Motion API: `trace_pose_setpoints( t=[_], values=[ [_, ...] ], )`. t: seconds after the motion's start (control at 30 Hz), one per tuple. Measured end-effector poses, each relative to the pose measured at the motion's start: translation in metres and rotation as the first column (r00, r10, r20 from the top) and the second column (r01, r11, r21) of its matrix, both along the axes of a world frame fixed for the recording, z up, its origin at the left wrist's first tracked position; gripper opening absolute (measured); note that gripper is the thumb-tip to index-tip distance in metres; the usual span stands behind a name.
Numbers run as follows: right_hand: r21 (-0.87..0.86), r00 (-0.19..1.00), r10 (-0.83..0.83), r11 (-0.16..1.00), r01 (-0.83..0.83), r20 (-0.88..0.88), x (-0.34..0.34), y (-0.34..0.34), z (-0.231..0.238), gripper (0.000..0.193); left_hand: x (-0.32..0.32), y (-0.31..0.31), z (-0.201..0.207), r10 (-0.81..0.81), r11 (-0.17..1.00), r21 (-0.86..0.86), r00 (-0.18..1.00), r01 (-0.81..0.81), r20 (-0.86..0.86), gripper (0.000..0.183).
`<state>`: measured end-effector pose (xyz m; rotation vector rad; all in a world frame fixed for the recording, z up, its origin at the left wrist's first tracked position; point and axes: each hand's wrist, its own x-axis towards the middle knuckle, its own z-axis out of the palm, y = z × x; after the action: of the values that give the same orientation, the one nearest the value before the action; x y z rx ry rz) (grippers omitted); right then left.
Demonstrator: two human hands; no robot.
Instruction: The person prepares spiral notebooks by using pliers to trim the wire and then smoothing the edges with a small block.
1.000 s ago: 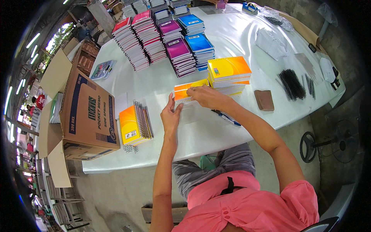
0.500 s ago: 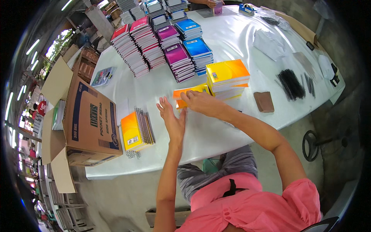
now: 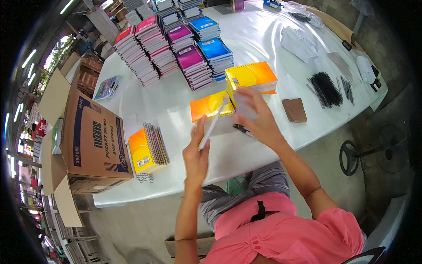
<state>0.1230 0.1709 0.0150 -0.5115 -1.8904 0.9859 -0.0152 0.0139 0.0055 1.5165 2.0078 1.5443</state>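
Note:
My left hand [image 3: 196, 152] is closed on a thin notebook [image 3: 212, 125], seen edge-on as a slanting white strip. Just right of its upper end is my right hand [image 3: 259, 119], smeared by motion, with thumb and fingers apart and nothing plainly held. Behind the held notebook, a low stack of yellow-orange notebooks [image 3: 204, 105] lies against a taller yellow-orange stack [image 3: 252, 75]. On the table under my right hand lies a dark, slim, pen-like tool [image 3: 243, 130]. Left of my left hand sits another yellow-orange stack [image 3: 143, 152], with spiral bindings [image 3: 156, 141] along its right side.
An open cardboard box [image 3: 96, 141] stands at the left. Farther back are tall stacks of red [image 3: 132, 55], purple [image 3: 192, 64] and blue notebooks [image 3: 215, 53]. On the right lie a brown block [image 3: 294, 110], black wire coils [image 3: 325, 90] and a white plastic bundle [image 3: 300, 44].
Both hands have left the low orange stack. My left hand has come nearer me and now holds a thin notebook upright. My right hand has moved right. The whole view has shifted slightly.

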Motion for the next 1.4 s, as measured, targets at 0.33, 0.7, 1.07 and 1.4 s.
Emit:
trace_pose_setpoints(
  t=[0.33, 0.7, 1.07, 1.4],
  values=[
    [-0.475, 0.887, 0.461, 0.775, -0.418, -0.028, 0.024, -0.047, -0.088, 0.029, -0.01, -0.041, -0.065, -0.157, 0.968, -0.074, 0.804, 0.241, 0.574, 0.081],
    [-0.513, 0.866, 0.499, 0.735, -0.443, -0.033, 0.014, -0.058, -0.094, 0.027, 0.02, -0.046, -0.049, 0.069, 0.984, 0.142, 0.968, -0.106, 0.241, 0.101],
    [0.086, 0.96, 0.254, 0.961, -0.265, 0.116, 0.073, 0.053, -0.051, 0.036, 0.043, -0.005, -0.013, -0.339, 0.828, -0.554, 0.717, -0.079, -0.609, 0.053],
    [0.698, 0.303, -0.796, 0.605, 0.384, 0.523, 0.182, 0.243, -0.093, 0.022, 0.048, 0.004, -0.002, -0.315, 0.766, -0.642, 0.845, -0.042, -0.432, 0.055]
  ],
)
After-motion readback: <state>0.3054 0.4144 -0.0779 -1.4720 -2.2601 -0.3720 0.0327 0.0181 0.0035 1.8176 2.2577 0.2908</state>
